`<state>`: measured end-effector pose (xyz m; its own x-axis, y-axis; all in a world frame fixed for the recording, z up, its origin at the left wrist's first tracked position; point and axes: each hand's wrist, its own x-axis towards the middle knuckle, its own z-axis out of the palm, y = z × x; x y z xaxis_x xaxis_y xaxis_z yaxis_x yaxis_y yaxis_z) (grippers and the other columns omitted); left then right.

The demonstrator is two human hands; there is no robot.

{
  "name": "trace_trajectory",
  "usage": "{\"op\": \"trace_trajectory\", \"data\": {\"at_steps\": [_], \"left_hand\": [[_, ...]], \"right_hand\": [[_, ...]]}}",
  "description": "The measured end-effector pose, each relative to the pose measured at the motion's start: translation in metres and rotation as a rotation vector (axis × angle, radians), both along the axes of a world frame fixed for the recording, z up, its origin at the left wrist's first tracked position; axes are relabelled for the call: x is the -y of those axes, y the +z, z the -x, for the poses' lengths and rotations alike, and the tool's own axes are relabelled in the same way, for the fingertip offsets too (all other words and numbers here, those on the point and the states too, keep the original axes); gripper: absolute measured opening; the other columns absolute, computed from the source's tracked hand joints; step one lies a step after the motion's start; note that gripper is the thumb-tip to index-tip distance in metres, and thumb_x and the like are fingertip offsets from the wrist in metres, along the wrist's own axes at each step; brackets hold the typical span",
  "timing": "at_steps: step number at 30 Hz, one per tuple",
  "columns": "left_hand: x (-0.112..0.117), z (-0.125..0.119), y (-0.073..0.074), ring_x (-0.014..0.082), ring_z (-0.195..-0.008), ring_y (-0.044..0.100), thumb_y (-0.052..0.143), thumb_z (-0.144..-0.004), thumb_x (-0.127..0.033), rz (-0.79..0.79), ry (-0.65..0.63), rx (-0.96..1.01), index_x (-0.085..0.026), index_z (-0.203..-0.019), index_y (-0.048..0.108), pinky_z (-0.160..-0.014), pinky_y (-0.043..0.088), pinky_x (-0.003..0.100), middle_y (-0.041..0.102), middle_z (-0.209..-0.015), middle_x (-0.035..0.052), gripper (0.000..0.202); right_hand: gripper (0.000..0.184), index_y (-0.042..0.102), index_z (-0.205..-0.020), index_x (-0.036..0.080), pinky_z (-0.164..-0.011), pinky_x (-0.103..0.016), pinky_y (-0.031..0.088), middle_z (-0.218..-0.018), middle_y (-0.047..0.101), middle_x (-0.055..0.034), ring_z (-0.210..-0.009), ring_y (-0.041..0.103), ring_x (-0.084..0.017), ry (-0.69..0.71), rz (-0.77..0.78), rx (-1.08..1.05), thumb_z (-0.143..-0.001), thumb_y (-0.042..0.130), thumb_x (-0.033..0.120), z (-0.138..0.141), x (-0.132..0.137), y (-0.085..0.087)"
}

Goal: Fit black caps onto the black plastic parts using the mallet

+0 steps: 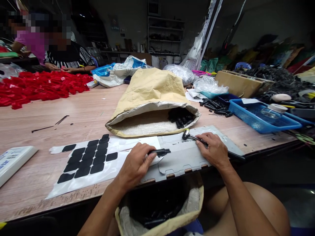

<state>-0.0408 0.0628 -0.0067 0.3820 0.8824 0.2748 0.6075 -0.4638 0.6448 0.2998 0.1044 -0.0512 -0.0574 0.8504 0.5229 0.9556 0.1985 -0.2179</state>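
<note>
My left hand (pixel 136 164) is closed around a short black plastic tube-like part (pixel 162 151), whose narrower end points right. In my right hand (pixel 214 149) is a small hammer (pixel 186 134) with a rounded head and a dark handle, the head to the left over a grey board (pixel 197 154). The board lies along the table edge beneath both hands. Just behind it a tan woven sack (pixel 155 87) lies with its mouth toward me, black parts (pixel 181 118) inside at the right. Left of my left hand is a white sheet (pixel 110 170) with black rounded-square stickers (pixel 86 160).
Below the table edge another open sack (pixel 172 226) holds dark parts. A blue basket (pixel 263 121) and loose black pieces (pixel 214 105) stand right. Red pieces (pixel 44 87) are heaped at the far left, where people (pixel 69 55) sit. A white box (pixel 16 162) lies near left.
</note>
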Motion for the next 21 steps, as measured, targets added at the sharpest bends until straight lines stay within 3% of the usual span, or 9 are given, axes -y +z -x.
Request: {"op": "trace_trajectory", "data": {"at_steps": [3,5,8,11,13,16,18,21], "left_hand": [[0.041,-0.008,0.01,0.0218,-0.09,0.064,0.046,-0.103,-0.037,0.114,-0.22,0.016,-0.028,-0.114,0.065,-0.083,0.049,0.035,0.071,-0.099,0.0052,0.024],[0.067,-0.015,0.0,0.0204,-0.088,0.067,0.048,-0.102,-0.037,0.22,-0.333,-0.032,-0.032,-0.118,0.064,-0.081,0.05,0.032,0.073,-0.1,0.0032,0.024],[0.092,-0.022,-0.044,0.0221,-0.083,0.069,0.042,-0.103,-0.036,0.283,-0.238,-0.212,-0.031,-0.112,0.065,-0.071,0.049,0.033,0.073,-0.093,0.0039,0.026],[0.102,-0.02,-0.093,0.0287,-0.077,0.071,0.04,-0.099,-0.031,0.272,0.015,-0.418,-0.03,-0.121,0.065,-0.066,0.05,0.038,0.072,-0.086,0.0083,0.033],[0.104,-0.017,-0.11,0.0335,-0.077,0.072,0.042,-0.096,-0.03,0.273,0.079,-0.459,-0.029,-0.131,0.063,-0.067,0.052,0.043,0.072,-0.085,0.011,0.04],[0.102,-0.019,-0.106,0.0353,-0.081,0.073,0.048,-0.092,-0.029,0.27,0.005,-0.392,-0.03,-0.128,0.064,-0.067,0.056,0.045,0.074,-0.094,0.0129,0.039],[0.099,-0.027,-0.089,0.0317,-0.074,0.073,0.053,-0.088,-0.028,0.186,-0.108,-0.296,-0.033,-0.115,0.067,-0.058,0.055,0.04,0.074,-0.089,0.0099,0.03],[0.088,-0.042,-0.052,0.0226,-0.054,0.066,0.057,-0.087,-0.024,-0.099,-0.178,-0.103,-0.032,-0.104,0.065,-0.043,0.047,0.034,0.067,-0.067,0.0015,0.02]], "right_hand": [[0.024,0.074,-0.108,0.026,-0.08,-0.035,0.045,-0.105,0.07,-0.004,-0.095,0.058,-0.023,-0.006,0.005,0.003,-0.091,0.058,0.032,0.0,-0.001,0.0],[0.024,0.074,-0.108,0.026,-0.08,-0.035,0.045,-0.105,0.07,-0.0038,-0.096,0.058,-0.024,-0.009,0.0,0.003,-0.091,0.058,0.032,0.0,-0.001,0.001],[0.024,0.074,-0.108,0.026,-0.081,-0.036,0.045,-0.104,0.07,-0.0042,-0.097,0.059,-0.024,-0.009,-0.008,0.003,-0.092,0.057,0.032,0.002,0.0,0.001],[0.025,0.074,-0.109,0.025,-0.08,-0.036,0.045,-0.105,0.07,-0.005,-0.097,0.058,-0.024,-0.012,-0.011,0.008,-0.092,0.057,0.032,0.003,0.003,0.0],[0.025,0.074,-0.109,0.025,-0.083,-0.037,0.046,-0.105,0.07,-0.0055,-0.097,0.059,-0.025,-0.01,0.016,0.001,-0.092,0.057,0.033,0.002,0.004,0.002],[0.028,0.075,-0.105,0.024,-0.084,-0.038,0.049,-0.102,0.071,-0.0066,-0.094,0.062,-0.024,0.047,0.131,-0.108,-0.09,0.06,0.041,-0.003,-0.01,0.014],[0.035,0.075,-0.108,0.022,-0.081,-0.037,0.05,-0.102,0.072,-0.0082,-0.094,0.064,-0.025,0.062,0.139,-0.214,-0.087,0.063,0.048,-0.006,-0.032,0.031],[0.05,0.07,-0.122,0.02,-0.079,-0.04,0.05,-0.108,0.07,-0.0122,-0.095,0.064,-0.028,-0.022,-0.025,-0.18,-0.08,0.069,0.046,0.0,-0.078,0.065]]}}
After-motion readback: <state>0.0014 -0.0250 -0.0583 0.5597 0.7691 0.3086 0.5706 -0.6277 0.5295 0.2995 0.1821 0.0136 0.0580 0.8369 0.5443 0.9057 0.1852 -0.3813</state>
